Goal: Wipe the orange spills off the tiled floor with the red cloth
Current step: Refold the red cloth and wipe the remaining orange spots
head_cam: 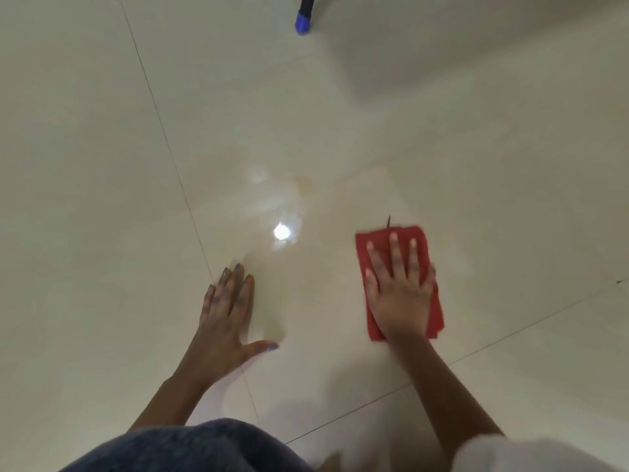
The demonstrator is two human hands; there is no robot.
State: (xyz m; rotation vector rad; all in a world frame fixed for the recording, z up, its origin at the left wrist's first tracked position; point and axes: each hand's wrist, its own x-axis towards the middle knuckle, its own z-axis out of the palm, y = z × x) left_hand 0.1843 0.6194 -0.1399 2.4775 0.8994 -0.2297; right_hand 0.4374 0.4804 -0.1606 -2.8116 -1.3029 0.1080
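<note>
Two hands lie flat on the floor: right hand presses the red cloth, fingers straight; left hand spread beside it.

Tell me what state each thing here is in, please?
right hand: open and flat, pressing on the red cloth.
red cloth: folded, lying flat on the tiled floor.
left hand: open, flat on the floor.
tiled floor: glossy, faint orange smear ahead of the hands.
blue-capped leg: standing on the floor.

Red cloth middle beneath the right hand
</note>
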